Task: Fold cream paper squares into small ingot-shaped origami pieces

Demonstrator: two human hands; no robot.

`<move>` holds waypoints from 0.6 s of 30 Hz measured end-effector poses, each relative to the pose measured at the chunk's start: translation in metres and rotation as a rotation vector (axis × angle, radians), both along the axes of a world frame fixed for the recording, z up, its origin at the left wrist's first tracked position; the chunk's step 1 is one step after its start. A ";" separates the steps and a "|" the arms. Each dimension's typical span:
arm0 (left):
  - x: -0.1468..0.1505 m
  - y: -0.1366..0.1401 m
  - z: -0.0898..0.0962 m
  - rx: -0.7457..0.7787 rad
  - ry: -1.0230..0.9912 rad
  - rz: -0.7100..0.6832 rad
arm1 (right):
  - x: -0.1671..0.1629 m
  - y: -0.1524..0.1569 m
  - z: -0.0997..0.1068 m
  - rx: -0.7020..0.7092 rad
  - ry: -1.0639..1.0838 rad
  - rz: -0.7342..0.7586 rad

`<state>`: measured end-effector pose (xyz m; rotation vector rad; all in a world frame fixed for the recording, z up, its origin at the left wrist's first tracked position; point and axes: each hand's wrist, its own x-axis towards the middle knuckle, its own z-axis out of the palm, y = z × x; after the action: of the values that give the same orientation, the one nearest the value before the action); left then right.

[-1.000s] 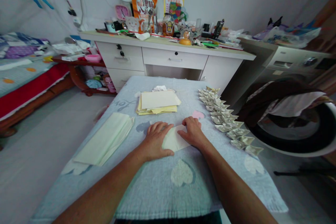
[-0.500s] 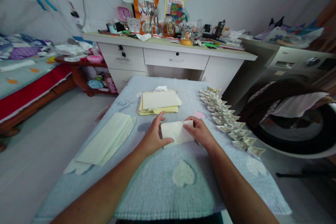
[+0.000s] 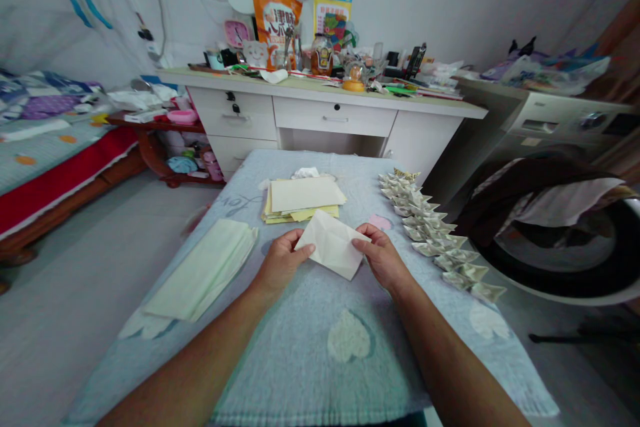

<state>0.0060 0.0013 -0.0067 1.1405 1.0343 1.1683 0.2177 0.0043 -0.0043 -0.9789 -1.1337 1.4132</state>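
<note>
A creased white sheet of paper (image 3: 330, 243) is held tilted over the cloth-covered table (image 3: 280, 360). My left hand (image 3: 283, 257) pinches its left corner, thumb on top. At the opposite side my right hand (image 3: 381, 255) grips the right edge, also with the thumb above. Just beyond the sheet lies a stack of white and yellow paper (image 3: 305, 195). Left of my left hand rests a pile of pale green folded paper (image 3: 200, 270). To the right of my right hand, folded paper boats (image 3: 433, 223) stand in a long row.
A crumpled white tissue (image 3: 306, 173) sits behind the paper stack. Past the table is a white desk (image 3: 335, 110) crowded with a jar, a snack bag and small items. A washing machine (image 3: 550, 113) with its door open stands at right, a bed (image 3: 55, 140) at left.
The paper has turned from a level rectangle to a tilted position, with its creases showing. My left hand has closed from spread fingers onto its left corner; my right hand keeps its grip.
</note>
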 end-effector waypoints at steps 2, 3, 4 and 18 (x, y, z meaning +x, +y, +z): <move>-0.002 0.000 0.000 0.020 0.056 -0.020 | 0.001 -0.001 0.004 0.037 -0.084 0.033; -0.003 -0.001 -0.001 0.029 0.082 -0.037 | 0.002 -0.002 0.006 0.050 -0.125 0.054; -0.004 -0.001 -0.001 0.036 0.104 -0.054 | 0.002 -0.003 0.007 0.059 -0.160 0.078; 0.007 -0.004 0.001 -0.029 -0.047 -0.094 | -0.008 -0.001 -0.005 0.067 -0.192 -0.019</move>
<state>0.0133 -0.0023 -0.0055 1.1219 0.9497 1.0973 0.2100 0.0029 -0.0091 -1.0920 -1.3008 1.2780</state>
